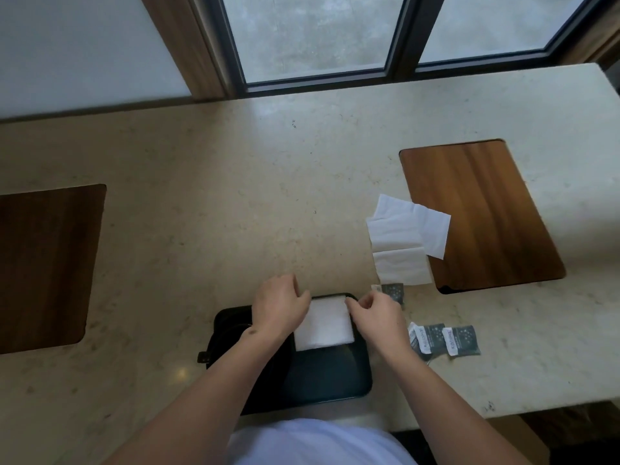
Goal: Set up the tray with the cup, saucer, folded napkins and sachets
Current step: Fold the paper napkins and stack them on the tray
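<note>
Folded napkin [323,325] lies on black tray [335,374], far right corner; left hand [278,305] and right hand [377,313] pinch its far corners. Paper judged light, limp, tear-prone: take by edges. Loose napkins [399,239] and sachets [443,340] right of tray

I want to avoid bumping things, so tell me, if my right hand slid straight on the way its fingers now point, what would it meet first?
Probably the left hand. The right hand pinches the far right corner of the folded napkin with fingers aimed leftward along that edge, and only napkin lies between them. Depth is hard to judge.
</note>
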